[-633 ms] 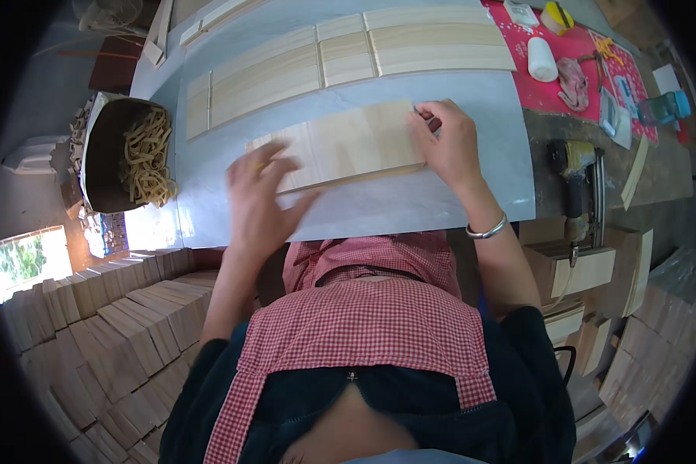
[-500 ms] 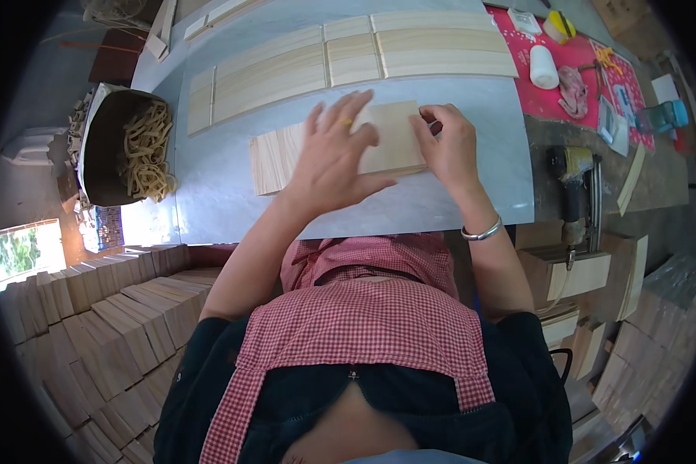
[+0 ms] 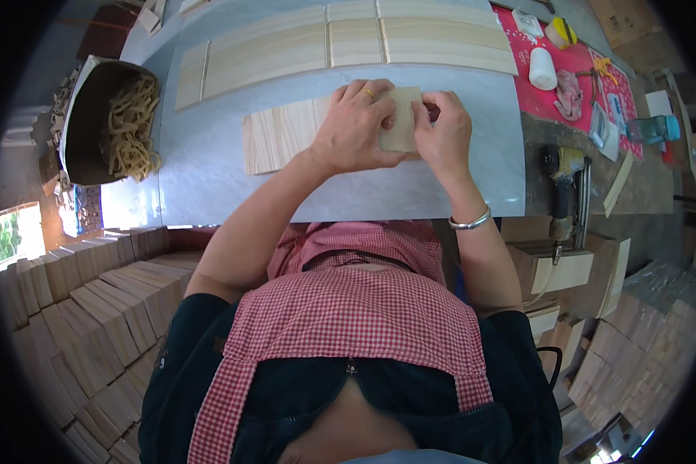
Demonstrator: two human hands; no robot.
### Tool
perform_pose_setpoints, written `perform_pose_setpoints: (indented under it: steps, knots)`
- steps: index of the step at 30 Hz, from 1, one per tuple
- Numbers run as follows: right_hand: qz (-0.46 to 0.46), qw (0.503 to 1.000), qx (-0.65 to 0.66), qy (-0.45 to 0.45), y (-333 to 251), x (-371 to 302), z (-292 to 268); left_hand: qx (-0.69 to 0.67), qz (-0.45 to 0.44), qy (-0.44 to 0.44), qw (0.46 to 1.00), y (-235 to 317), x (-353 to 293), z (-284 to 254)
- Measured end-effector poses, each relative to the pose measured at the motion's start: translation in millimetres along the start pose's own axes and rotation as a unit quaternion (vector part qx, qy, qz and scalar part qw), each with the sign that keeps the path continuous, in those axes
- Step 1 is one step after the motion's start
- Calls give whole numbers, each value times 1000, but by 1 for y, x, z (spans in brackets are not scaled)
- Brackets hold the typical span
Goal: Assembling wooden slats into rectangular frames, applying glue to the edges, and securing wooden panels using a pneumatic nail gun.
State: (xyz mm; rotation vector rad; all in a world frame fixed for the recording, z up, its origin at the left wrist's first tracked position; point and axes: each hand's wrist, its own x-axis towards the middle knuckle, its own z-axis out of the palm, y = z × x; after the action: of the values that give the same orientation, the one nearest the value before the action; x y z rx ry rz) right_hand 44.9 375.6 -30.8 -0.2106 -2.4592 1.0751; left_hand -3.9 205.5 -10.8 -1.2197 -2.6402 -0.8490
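A light wooden board (image 3: 280,138) with striped grain lies on the grey-white tabletop in front of me. Its right end shows a plainer beige section (image 3: 400,125); I cannot tell if this is a separate piece. My left hand (image 3: 357,125) spans the board, fingers curled over the top and thumb along the near edge. At the right end, my right hand (image 3: 443,130) pinches the board's edge between thumb and bent fingers. A ring is on my left hand and a silver bangle on my right wrist. The board's middle is hidden under my left hand.
Beyond lies a row of pale wooden panels (image 3: 267,58). A bin of rubber bands (image 3: 135,135) stands left. On the right are a red mat (image 3: 518,48), a white bottle (image 3: 543,69), a pink cloth (image 3: 569,96) and a power tool (image 3: 562,189). Wood blocks (image 3: 124,309) are stacked lower left.
My left hand, spread above the board before, has come down with its fingers curled around it. My right hand stays at the board's right end. The whole view has shifted slightly.
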Motion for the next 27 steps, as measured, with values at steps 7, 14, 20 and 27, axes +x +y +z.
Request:
perform_pose_setpoints:
  steps: [7,14,20,27]
  knots:
    - [-47,998,13,29,12,1,-2,21,12,-9,1000,0,3,0]
    - [-51,997,-12,-56,7,-44,-55,35,8,0,999,-3,-3,-2]
    - [-85,989,-63,-102,4,-48,-54,32,17,-8,999,-3,-2,-2]
    - [-76,980,-15,-185,7,-30,-61,15,17,-15,1000,-4,-2,-2]
